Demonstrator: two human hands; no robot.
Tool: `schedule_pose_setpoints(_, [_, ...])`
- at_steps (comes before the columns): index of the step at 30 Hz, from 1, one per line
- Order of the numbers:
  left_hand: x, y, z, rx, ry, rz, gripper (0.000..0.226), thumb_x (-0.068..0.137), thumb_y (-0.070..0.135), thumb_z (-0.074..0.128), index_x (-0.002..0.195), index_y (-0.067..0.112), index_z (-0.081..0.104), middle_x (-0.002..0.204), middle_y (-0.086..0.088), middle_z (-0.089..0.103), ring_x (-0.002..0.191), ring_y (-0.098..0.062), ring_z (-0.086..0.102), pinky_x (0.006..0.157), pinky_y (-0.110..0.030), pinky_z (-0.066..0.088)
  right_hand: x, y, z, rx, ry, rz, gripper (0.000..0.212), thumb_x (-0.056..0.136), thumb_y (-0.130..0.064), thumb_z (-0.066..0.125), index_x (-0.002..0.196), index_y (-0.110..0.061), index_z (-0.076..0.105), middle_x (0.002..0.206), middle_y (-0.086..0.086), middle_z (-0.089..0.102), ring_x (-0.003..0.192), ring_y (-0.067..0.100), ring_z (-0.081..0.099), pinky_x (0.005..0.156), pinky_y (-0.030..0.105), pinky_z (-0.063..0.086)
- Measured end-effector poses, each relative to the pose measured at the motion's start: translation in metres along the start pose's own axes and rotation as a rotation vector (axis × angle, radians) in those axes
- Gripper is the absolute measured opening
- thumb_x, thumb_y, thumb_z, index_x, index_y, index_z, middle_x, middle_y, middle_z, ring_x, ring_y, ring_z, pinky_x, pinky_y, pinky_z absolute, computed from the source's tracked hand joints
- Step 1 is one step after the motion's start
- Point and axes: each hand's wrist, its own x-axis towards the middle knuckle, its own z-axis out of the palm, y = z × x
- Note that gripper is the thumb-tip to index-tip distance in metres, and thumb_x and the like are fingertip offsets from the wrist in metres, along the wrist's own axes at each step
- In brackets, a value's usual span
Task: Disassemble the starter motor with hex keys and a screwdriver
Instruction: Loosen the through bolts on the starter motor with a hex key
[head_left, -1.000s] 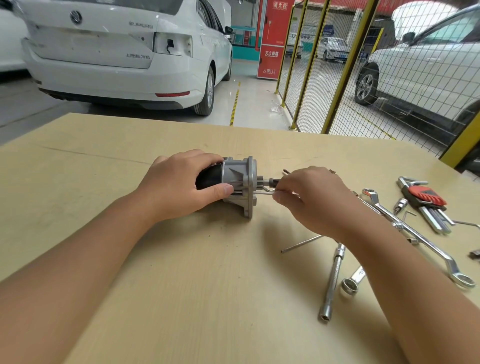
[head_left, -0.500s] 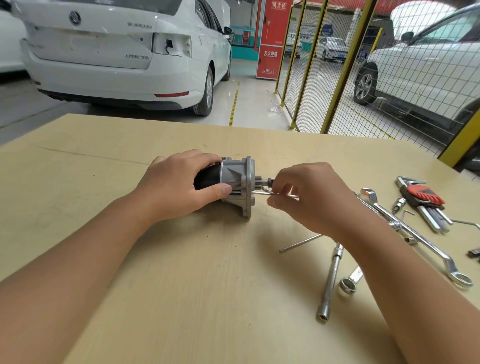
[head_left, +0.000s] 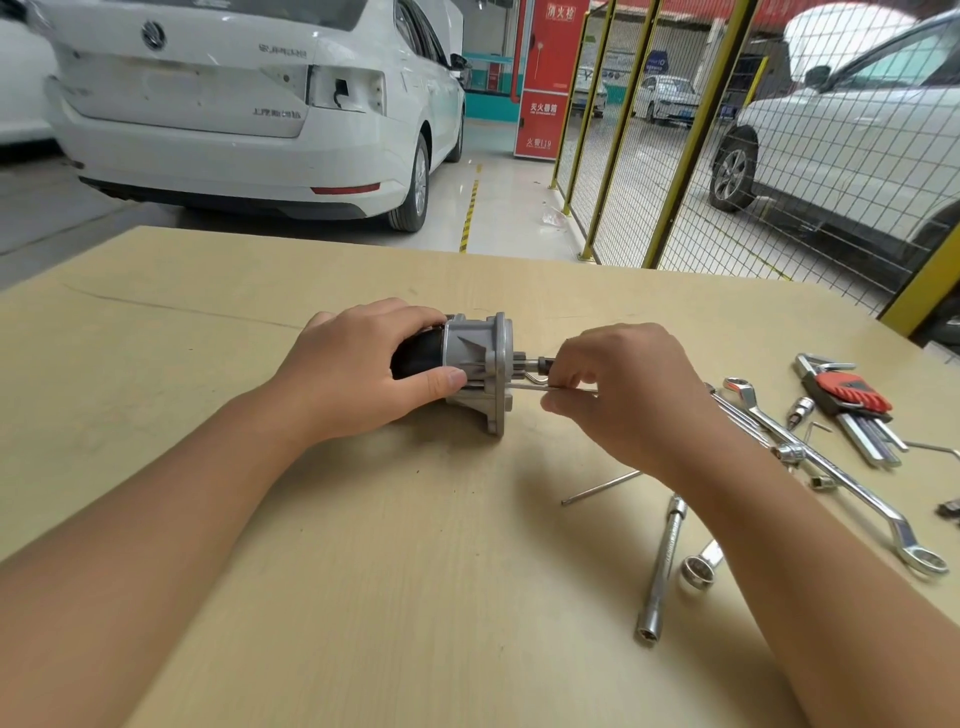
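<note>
Starter motor (head_left: 475, 371) lies on its side on counter (head_left: 363, 571), left hand (head_left: 358, 371) gripping black body. Right hand (head_left: 631, 395) pinches thin hex key (head_left: 530, 384) at motor's flanged end. Hex key set (head_left: 852, 410), wrenches (head_left: 831, 467), socket extension (head_left: 662, 566) scattered at right. White car (head_left: 249, 104) parked beyond.

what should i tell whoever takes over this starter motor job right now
Left hand: grips the black body of the starter motor, which lies on its side on the table.
Right hand: fingers pinch a thin hex key that reaches the motor's flange near the pinion end.
Done: nothing visibly removed; the housing is in one piece.
Left: loosen the flange fasteners, then separate the housing.
Spare tools lie right of the right arm: red-holder hex key set, ring spanner, socket extension.
</note>
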Motion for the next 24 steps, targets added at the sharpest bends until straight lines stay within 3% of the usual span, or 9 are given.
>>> schedule_pose_setpoints(3, [0.0002, 0.0003, -0.0001, -0.001, -0.005, -0.002, 0.08, 0.074, 0.087, 0.037, 0.138, 0.043, 0.054, 0.126, 0.02, 0.06, 0.114, -0.011, 0.057, 0.102, -0.048, 0.044, -0.0001, 0.0002, -0.0001, 0.02, -0.002, 0.005, 0.015, 0.083, -0.041, 0.077, 0.077, -0.032, 0.068, 0.071, -0.017, 0.057, 0.083, 0.02, 0.06, 0.081, 0.042, 0.05])
schedule_pose_setpoints(6, [0.0, 0.0005, 0.0004, 0.0, -0.001, -0.003, 0.08, 0.075, 0.087, 0.037, 0.138, 0.043, 0.054, 0.125, 0.021, 0.06, 0.112, -0.01, 0.057, 0.101, -0.047, 0.044, -0.0001, 0.0056, -0.0005, 0.01, -0.04, 0.019, 0.022, 0.092, -0.047, 0.063, 0.08, -0.03, 0.068, 0.073, -0.016, 0.059, 0.083, 0.018, 0.058, 0.076, 0.038, 0.045])
schedule_pose_setpoints(10, [-0.0003, -0.0003, 0.0008, 0.002, 0.003, -0.002, 0.079, 0.075, 0.087, 0.037, 0.138, 0.043, 0.053, 0.125, 0.021, 0.06, 0.111, -0.011, 0.057, 0.1, -0.047, 0.044, 0.0004, 0.0082, 0.0024, -0.077, -0.094, 0.026, 0.033, 0.1, -0.04, 0.05, 0.077, -0.021, 0.063, 0.071, -0.006, 0.057, 0.078, 0.025, 0.052, 0.068, 0.036, 0.036])
schedule_pose_setpoints(14, [-0.0006, -0.0014, 0.0017, 0.002, 0.012, 0.001, 0.078, 0.075, 0.087, 0.037, 0.138, 0.044, 0.054, 0.124, 0.021, 0.06, 0.11, -0.011, 0.058, 0.099, -0.047, 0.045, 0.0002, 0.0044, 0.0041, -0.066, -0.081, 0.012, 0.029, 0.099, -0.039, 0.056, 0.077, -0.022, 0.063, 0.071, -0.007, 0.057, 0.077, 0.025, 0.053, 0.067, 0.036, 0.037])
schedule_pose_setpoints(17, [0.0, -0.0023, 0.0023, 0.008, 0.01, -0.003, 0.079, 0.075, 0.088, 0.037, 0.138, 0.044, 0.053, 0.124, 0.022, 0.06, 0.111, -0.011, 0.057, 0.1, -0.046, 0.044, 0.0012, 0.0036, 0.0037, -0.026, -0.066, 0.019, 0.022, 0.096, -0.038, 0.061, 0.082, -0.023, 0.068, 0.076, -0.009, 0.06, 0.082, 0.024, 0.056, 0.076, 0.041, 0.047])
schedule_pose_setpoints(21, [0.0002, -0.0029, 0.0035, 0.015, 0.009, -0.001, 0.079, 0.075, 0.088, 0.037, 0.138, 0.044, 0.053, 0.125, 0.022, 0.06, 0.112, -0.01, 0.057, 0.1, -0.045, 0.043, 0.0013, 0.0011, 0.0013, 0.016, -0.075, 0.021, 0.016, 0.09, -0.039, 0.071, 0.08, -0.031, 0.063, 0.074, -0.018, 0.053, 0.086, 0.021, 0.058, 0.082, 0.045, 0.05])
schedule_pose_setpoints(24, [0.0003, -0.0037, 0.0039, 0.006, 0.016, 0.003, 0.077, 0.075, 0.088, 0.038, 0.137, 0.044, 0.054, 0.123, 0.023, 0.06, 0.11, -0.009, 0.056, 0.098, -0.043, 0.042, -0.0011, 0.0006, -0.0004, 0.017, -0.091, 0.041, 0.017, 0.091, -0.046, 0.067, 0.082, -0.033, 0.06, 0.076, -0.018, 0.056, 0.087, 0.019, 0.059, 0.081, 0.043, 0.05])
